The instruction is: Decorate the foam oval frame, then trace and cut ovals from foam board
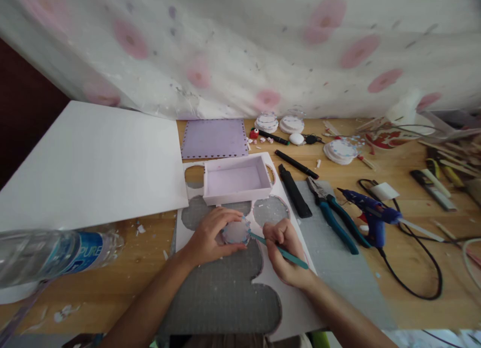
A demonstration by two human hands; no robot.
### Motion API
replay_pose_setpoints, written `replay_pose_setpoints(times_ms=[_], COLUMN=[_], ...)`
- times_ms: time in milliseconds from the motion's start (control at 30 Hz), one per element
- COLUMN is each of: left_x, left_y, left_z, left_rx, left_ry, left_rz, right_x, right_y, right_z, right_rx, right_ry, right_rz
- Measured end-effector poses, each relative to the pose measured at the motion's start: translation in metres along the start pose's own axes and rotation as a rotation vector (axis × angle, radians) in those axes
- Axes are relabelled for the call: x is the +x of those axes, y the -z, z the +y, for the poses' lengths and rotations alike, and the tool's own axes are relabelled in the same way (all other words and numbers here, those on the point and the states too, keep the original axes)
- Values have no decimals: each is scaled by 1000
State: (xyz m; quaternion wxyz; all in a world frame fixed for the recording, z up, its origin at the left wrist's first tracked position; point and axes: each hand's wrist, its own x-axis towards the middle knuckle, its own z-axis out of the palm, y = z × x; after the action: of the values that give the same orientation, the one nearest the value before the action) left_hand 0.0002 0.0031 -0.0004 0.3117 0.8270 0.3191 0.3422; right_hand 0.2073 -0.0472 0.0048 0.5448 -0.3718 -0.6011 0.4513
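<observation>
My left hand [214, 235] curls its thumb and fingers round a small round white disc [236, 231] with a blue-dotted edge. In my right hand [284, 252] is a slim teal pen-like tool [291, 258], its tip at the disc's right edge. I cannot make out what kind of tip it has. Both hands are over a white board [291, 300] with round cut-outs, lying on a grey cutting mat [221, 298]. Just beyond the hands stands an open pale lilac box [236, 180].
Right of the board lie a black cutter [295, 191], pliers [334, 215] and a blue glue gun [370, 210] with its cord. Similar trimmed discs [341, 151] stand farther back. On the left are a large white sheet [97, 162] and a water bottle [56, 255].
</observation>
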Motion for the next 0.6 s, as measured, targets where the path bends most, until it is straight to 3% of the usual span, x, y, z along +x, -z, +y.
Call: replay_pose_setpoints(times_ms=[600], left_x=[2], left_y=[2], left_z=[3], left_rx=[-9], left_ry=[-18], left_rz=[1], right_x=[0], right_y=[0], right_z=[0], right_rx=[61], right_ry=[3], right_rz=[19])
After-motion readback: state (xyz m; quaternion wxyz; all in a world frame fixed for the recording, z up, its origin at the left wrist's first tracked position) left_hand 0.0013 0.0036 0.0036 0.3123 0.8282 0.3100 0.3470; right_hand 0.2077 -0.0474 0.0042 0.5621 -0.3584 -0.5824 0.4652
